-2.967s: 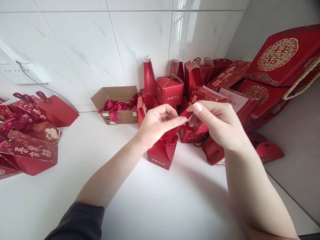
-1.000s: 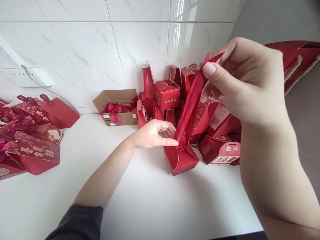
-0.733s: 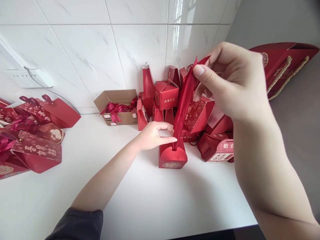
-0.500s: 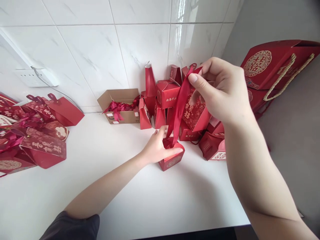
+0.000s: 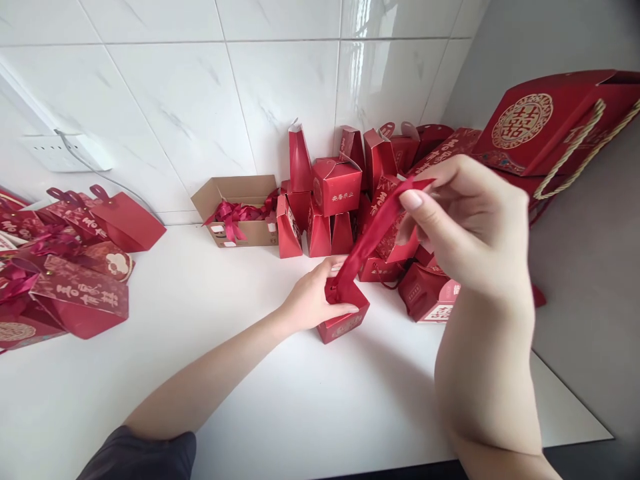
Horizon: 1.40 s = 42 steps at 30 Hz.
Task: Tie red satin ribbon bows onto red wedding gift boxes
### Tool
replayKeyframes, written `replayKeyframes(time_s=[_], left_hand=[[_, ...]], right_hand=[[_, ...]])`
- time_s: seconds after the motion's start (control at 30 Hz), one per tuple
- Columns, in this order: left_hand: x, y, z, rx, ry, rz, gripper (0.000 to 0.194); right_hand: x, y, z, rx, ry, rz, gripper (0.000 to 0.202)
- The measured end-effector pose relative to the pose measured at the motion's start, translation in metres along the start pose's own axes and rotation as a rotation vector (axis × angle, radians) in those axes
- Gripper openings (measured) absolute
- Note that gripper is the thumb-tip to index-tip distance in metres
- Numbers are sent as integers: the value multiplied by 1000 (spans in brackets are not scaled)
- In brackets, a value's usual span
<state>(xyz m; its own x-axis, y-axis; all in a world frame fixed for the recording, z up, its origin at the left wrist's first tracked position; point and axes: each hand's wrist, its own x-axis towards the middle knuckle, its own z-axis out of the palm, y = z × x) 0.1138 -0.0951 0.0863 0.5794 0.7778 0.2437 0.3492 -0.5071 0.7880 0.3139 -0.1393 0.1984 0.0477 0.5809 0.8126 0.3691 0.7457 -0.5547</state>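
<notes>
A small red gift box (image 5: 346, 324) rests on the white table, and my left hand (image 5: 311, 299) grips it, thumb on the near side and fingers behind. From the top of this box a dark red satin ribbon (image 5: 369, 244) runs up to the right. My right hand (image 5: 473, 230) pinches the ribbon's upper end between thumb and forefinger, above and to the right of the box. The ribbon is stretched slantwise between box and fingers. How it is fastened at the box is partly hidden by my left hand.
Behind stands an open cardboard box (image 5: 245, 235) with red ribbons inside. Several red gift boxes (image 5: 337, 187) are stacked by the tiled wall. More red boxes (image 5: 83, 293) lie at the left. A large red bag (image 5: 560, 123) with rope handles stands at the right.
My right hand has moved right and slightly down with the ribbon's end, so the ribbon now slants more. My left hand and the gift box have stayed in place.
</notes>
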Motion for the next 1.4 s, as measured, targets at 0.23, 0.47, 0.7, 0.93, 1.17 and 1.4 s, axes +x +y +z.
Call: replayKeyframes(time_s=[0.23,0.47,0.7,0.93,1.17,1.4], left_hand=[[5,-5,-2,10,-36,-13,81],[6,2,-2,43,-69,-42,51],[11,3,-20,-169,-246,81,51],[12,6,-22,-160,-112,78,35],[13,-1,-17,-163,77,-51,14],[16,-8,-21,-157,106,-65,18]], right_hand=[[-4,-8,-15,-106,135,-58,9],[0,3,-3,-119,-179,-88,7],[1,15,0,-212,-249,-116,3],[-2,6,9,-13,59,-135,13],[-3,6,11,-47,53,-132,11],[-2,10,9,-53,19,-113,9]])
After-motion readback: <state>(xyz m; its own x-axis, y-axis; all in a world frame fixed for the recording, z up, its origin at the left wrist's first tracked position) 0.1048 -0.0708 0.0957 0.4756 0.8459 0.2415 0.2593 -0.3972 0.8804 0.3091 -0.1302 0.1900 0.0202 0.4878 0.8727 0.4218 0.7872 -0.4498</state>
